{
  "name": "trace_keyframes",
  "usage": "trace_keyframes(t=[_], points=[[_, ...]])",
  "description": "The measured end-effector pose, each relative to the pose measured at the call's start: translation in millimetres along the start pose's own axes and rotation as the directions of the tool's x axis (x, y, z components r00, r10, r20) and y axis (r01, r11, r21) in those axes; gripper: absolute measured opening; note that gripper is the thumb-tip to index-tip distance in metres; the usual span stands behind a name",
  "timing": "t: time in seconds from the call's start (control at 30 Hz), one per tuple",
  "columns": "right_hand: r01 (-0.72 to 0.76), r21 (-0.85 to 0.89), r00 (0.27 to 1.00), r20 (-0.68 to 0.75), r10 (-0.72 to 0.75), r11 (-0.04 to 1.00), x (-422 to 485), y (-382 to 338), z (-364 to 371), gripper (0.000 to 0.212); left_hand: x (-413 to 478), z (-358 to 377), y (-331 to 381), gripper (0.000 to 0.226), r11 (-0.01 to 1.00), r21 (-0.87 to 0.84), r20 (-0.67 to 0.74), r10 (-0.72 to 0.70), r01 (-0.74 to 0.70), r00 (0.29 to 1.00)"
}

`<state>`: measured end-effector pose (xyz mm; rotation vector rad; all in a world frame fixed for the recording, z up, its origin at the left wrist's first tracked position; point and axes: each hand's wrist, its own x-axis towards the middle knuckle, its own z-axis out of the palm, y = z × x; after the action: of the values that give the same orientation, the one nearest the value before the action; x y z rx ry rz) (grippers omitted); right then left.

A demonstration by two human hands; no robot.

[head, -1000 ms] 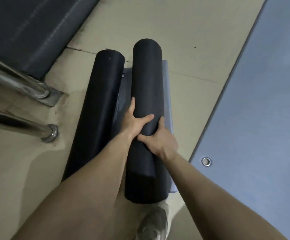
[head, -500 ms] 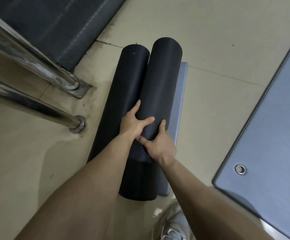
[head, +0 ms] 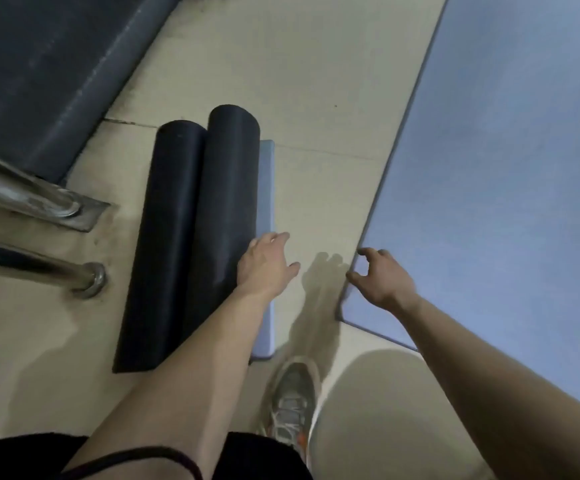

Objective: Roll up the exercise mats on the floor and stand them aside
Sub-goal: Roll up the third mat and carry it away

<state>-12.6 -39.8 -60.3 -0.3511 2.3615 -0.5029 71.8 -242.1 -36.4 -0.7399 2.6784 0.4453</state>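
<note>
We held our left hand (head: 267, 265) open, off the two black rolls (head: 198, 230) lying side by side on the floor (head: 316, 98), while our right hand's (head: 383, 278) curled fingers (head: 364, 252) reached the flat blue mat's (head: 506, 168) near edge, gripping nothing.

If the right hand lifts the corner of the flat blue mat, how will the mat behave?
The blue mat looks thin and lies flat, so it will probably bend and droop. The right hand curls at its corner. It seems light; the large sheet may drag.
</note>
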Motion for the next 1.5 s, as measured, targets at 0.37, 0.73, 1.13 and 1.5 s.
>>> trace_keyframes(t=[0.37, 0.73, 1.13, 1.5], points=[[-0.253, -0.395, 0.967, -0.075, 0.243, 0.883, -88, 319, 16, 0.107, -25, 197, 196, 0.106, 0.718, 0.306, 0.425, 0.484, -0.624, 0.765], [-0.101, -0.327, 0.994, -0.082, 0.078, 0.940, -109, 322, 9, 0.049, -40, 168, 207, 0.040, 0.713, 0.229, 0.466, 0.517, -0.663, 0.718], [-0.295, -0.286, 0.674, -0.739, -0.014, 0.912, -37, 298, -59, 0.011, 20, 144, 260, 0.015, 0.770, 0.379, -0.186, 0.607, -0.513, 0.773], [-0.129, -0.554, 0.898, -0.416, -0.139, 0.823, -42, 344, -8, 0.063, 24, 201, 218, 0.079, 0.694, 0.361, 0.118, 0.629, -0.623, 0.768]])
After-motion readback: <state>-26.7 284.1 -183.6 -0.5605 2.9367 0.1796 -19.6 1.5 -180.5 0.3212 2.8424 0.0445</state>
